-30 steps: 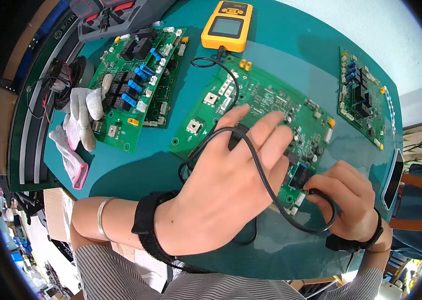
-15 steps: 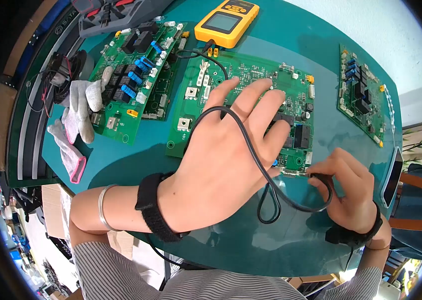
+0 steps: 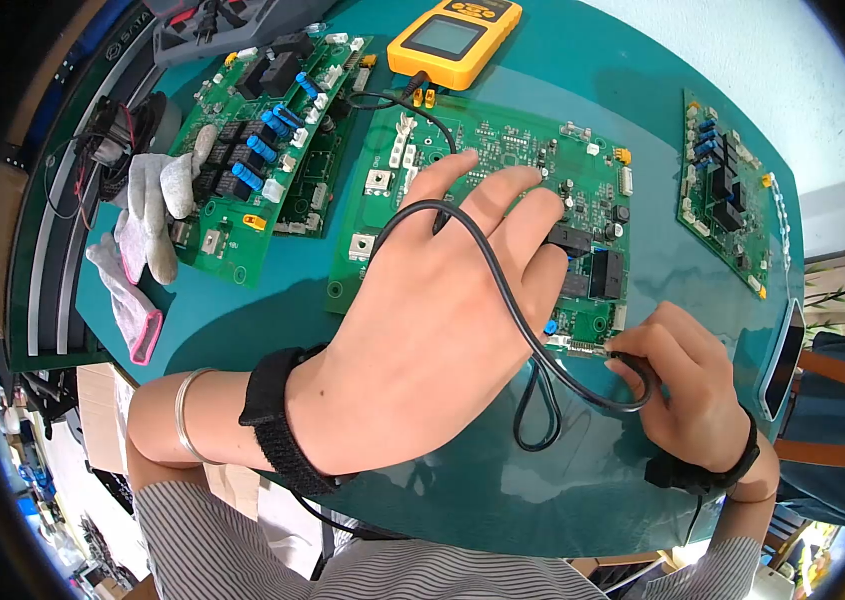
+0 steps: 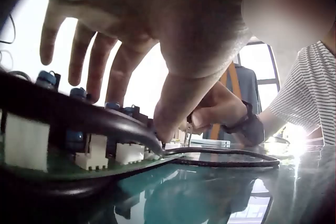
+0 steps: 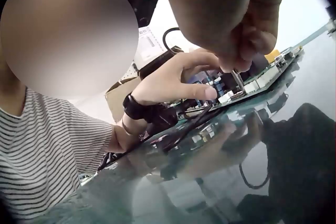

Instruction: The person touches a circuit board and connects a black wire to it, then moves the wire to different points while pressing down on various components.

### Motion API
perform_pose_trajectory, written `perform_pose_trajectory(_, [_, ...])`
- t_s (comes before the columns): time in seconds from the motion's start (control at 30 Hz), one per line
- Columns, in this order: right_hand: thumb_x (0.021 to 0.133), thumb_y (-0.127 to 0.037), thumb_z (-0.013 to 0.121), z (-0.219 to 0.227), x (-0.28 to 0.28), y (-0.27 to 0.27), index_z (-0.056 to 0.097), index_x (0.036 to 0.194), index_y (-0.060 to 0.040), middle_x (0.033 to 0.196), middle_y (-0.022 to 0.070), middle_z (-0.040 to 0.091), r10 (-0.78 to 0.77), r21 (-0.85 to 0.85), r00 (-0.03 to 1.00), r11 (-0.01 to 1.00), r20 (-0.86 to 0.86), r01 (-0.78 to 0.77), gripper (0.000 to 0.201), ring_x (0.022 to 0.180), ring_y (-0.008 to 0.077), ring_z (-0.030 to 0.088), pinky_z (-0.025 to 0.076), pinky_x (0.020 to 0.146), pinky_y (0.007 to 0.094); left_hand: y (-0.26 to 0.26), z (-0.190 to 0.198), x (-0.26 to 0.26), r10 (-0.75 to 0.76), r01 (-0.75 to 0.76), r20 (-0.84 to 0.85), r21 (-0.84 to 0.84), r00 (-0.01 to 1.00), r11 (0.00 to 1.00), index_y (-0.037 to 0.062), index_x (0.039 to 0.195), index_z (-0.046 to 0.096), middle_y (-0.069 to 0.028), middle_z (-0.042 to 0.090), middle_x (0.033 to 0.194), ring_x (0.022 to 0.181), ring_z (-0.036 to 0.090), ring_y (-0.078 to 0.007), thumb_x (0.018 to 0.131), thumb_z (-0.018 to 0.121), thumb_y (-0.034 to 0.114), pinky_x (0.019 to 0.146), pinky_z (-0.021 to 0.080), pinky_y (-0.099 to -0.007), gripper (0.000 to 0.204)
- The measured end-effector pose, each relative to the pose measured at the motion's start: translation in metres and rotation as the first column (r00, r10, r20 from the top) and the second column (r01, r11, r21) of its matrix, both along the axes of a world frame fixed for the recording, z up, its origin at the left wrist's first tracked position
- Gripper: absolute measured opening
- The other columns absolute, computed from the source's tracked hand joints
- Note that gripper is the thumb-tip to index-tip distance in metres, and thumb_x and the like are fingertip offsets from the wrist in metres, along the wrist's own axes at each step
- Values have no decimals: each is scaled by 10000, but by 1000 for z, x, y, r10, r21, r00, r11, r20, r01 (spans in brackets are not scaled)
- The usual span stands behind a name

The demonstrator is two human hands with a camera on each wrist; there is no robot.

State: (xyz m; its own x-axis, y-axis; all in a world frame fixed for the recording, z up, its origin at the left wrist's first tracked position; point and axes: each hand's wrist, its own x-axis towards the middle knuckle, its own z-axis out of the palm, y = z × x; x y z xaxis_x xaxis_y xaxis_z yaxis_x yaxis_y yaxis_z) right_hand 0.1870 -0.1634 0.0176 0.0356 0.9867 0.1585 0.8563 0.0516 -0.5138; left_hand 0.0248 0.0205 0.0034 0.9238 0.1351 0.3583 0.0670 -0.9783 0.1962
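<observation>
In the head view the left hand (image 3: pixel 443 320) lies spread over a green circuit board (image 3: pixel 583 180), fingertips on its parts, a black cable (image 3: pixel 503 280) running across its back. At the board's near right corner the right hand (image 3: pixel 688 385) pinches the cable's end, or a small piece on it, between thumb and forefinger against an edge connector (image 3: pixel 583 347). The right wrist view shows that hand (image 5: pixel 247 45) pinching a thin metallic piece (image 5: pixel 239 81) at the board's edge. The cable's far end enters a yellow handheld meter (image 3: pixel 453 42). In the left wrist view the left hand (image 4: pixel 131 19) arches above the board.
Stacked circuit boards (image 3: pixel 253 170) stand at the left with grey gloves (image 3: pixel 148 215) beside them. Another board (image 3: pixel 728 195) lies at the far right, above a phone (image 3: pixel 785 358). A grey tool case (image 3: pixel 233 30) is at the back left. A loop of cable (image 3: pixel 538 420) hangs over the front.
The board has turned to lie straighter and moved slightly left, both hands going with it. The meter has tilted and shifted a little. The right hand keeps its pinch near the board's corner.
</observation>
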Motion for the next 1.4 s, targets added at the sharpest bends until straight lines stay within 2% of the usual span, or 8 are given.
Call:
perform_pose_trajectory(0.53, [719,61,761,1,1,3,625,1049,27,896,126,576,60,36,989,997,138,-66,358,769,297,572,482,638,399,0,-4,0,-26,26,-13,-19,1000,999,41,1072,662,-104,570,1295,1360,493,-335,617,886,185,1158,372,-548,528])
perform_pose_trajectory(0.77, [709,60,760,1,2,3,633,1071,31,961,138,614,72,21,988,997,135,-76,384,803,305,595,507,668,397,1,-3,0,-30,29,-22,-23,999,999,41,1073,661,-108,572,1297,1355,498,-337,629,883,186,1164,369,-553,517])
perform_pose_trajectory(1.03, [720,63,736,1,0,2,629,1067,65,947,140,591,98,16,962,994,254,-106,362,782,286,583,507,652,383,2,-5,-1,-41,40,-13,-24,999,999,45,1083,648,-104,568,1297,1357,498,-327,649,875,191,1176,358,-559,510])
perform_pose_trajectory(1.17, [724,58,733,1,2,3,630,1054,62,936,137,586,107,42,967,992,231,-120,346,779,288,581,504,649,381,2,-5,-1,-45,44,-15,-30,999,999,48,1081,639,-105,565,1296,1357,498,-326,651,872,191,1179,352,-561,509])
perform_pose_trajectory(1.23, [732,55,731,4,5,2,631,1048,55,934,141,588,208,-55,973,978,99,-203,331,776,299,577,502,649,382,2,-6,-1,-42,42,3,-32,999,999,50,1072,636,-104,563,1292,1356,498,-326,648,873,189,1179,349,-564,505])
perform_pose_trajectory(1.27, [732,55,731,5,4,2,631,1048,55,934,141,588,211,-56,973,977,99,-206,331,776,299,577,502,649,382,2,-6,-1,-39,39,2,-33,999,999,50,1072,636,-104,563,1292,1356,498,-326,648,873,189,1179,349,-564,505])
perform_pose_trajectory(1.37, [729,80,721,7,-1,0,633,1043,47,931,143,594,196,-77,973,979,122,-187,328,782,311,579,500,654,392,2,-6,-1,-41,41,-1,-41,999,998,52,1071,636,-102,562,1291,1356,497,-325,641,875,182,1179,347,-564,508])
perform_pose_trajectory(1.4, [725,95,715,9,0,1,636,1042,44,926,145,599,121,-39,985,992,125,-117,331,783,316,582,497,657,399,2,-5,-1,-47,46,-7,-41,999,998,55,1079,633,-100,559,1295,1353,499,-324,637,876,181,1179,345,-564,520])
